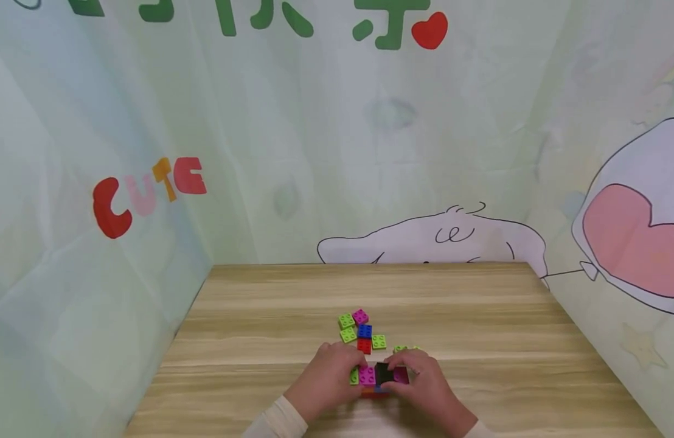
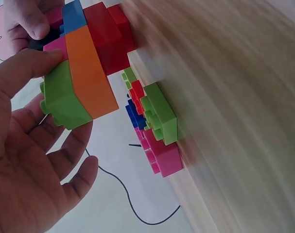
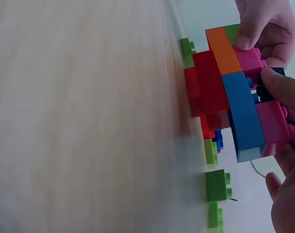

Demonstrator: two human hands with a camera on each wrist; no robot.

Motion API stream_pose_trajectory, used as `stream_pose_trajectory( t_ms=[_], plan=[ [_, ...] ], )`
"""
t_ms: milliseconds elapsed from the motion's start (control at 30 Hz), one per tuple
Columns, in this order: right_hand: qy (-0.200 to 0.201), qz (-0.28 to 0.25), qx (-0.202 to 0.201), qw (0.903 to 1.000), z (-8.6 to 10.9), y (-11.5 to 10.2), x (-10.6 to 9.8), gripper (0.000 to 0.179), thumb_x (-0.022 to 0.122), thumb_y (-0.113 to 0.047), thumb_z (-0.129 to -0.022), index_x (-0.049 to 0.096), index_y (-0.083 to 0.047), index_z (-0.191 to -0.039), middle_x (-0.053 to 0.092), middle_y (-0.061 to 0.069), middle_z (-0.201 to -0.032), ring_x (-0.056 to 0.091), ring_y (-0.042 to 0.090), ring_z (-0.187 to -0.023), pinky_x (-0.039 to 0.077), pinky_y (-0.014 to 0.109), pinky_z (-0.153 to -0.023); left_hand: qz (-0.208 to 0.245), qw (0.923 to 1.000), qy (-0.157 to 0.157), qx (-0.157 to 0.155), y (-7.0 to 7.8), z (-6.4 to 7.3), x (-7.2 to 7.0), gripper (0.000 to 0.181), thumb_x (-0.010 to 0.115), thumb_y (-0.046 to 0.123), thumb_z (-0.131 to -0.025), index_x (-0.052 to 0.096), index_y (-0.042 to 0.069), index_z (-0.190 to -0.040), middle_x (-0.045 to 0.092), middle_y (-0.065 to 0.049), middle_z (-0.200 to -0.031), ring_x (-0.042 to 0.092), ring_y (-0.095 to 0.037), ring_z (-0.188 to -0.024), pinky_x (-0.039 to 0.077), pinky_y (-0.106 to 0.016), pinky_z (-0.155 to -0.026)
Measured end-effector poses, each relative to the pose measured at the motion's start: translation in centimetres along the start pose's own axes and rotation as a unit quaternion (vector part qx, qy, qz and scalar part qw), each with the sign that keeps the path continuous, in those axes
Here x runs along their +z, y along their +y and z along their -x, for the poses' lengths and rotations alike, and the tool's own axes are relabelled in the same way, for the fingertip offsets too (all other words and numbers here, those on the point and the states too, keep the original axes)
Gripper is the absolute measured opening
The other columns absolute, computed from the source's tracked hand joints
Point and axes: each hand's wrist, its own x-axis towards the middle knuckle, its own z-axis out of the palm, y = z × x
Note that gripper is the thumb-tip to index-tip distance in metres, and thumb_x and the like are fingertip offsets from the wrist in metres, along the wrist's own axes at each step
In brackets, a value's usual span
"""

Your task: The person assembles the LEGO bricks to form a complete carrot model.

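A stepped structure of toy building bricks stands on the table, low in the head view. Its base has red bricks (image 3: 211, 80); above lie an orange brick (image 2: 91, 73) and a blue brick (image 3: 242, 111). On top are a green brick (image 2: 64, 97) and two pink bricks (image 1: 367, 375), one towards each end. My left hand (image 1: 330, 374) grips the structure's left end, thumb on the near side. Between the pink bricks my right hand (image 1: 429, 386) pinches a black brick (image 1: 383, 373). The black brick looks slightly tilted, with a gap beneath it in the right wrist view.
Behind the structure lie several loose bricks: green ones (image 1: 378, 342), a blue brick (image 1: 365, 331), a red brick (image 1: 364, 346) and a pink brick (image 1: 361, 316). More green bricks (image 3: 216, 185) lie beyond my right hand. A printed curtain (image 1: 260, 182) borders the wooden table (image 1: 249, 328).
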Motion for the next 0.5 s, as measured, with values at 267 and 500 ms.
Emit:
stream_pose_trajectory(
  t_ms=[267, 500],
  plan=[
    [-0.123, 0.031, 0.032, 0.9914, -0.6, -0.4, -1.0, 0.043, 0.077, -0.038, -0.093, 0.071, -0.021, -0.132, 0.059, -0.018, -0.108, 0.054, 0.005, -0.096, 0.05, 0.033, -0.088, -0.001, 1.0, 0.0, 0.004, 0.0, 0.0, 0.0, 0.025, 0.091, 0.032, -0.077, 0.075, 0.026, -0.094, 0.066, 0.019, -0.088, 0.055, -0.004, -0.083, 0.038, -0.029, -0.074],
    [-0.063, -0.117, 0.082, 0.9877, -1.0, -0.6, -1.7, 0.032, 0.085, -0.013, -0.086, 0.068, -0.017, -0.112, 0.073, -0.005, -0.112, 0.068, 0.014, -0.107, 0.054, 0.055, -0.097, 0.006, 0.9999, -0.011, -0.004, 0.1, -0.1, -0.2, 0.026, 0.091, 0.031, -0.077, 0.074, 0.025, -0.095, 0.065, 0.018, -0.088, 0.055, -0.005, -0.084, 0.038, -0.03, -0.074]
  ],
)
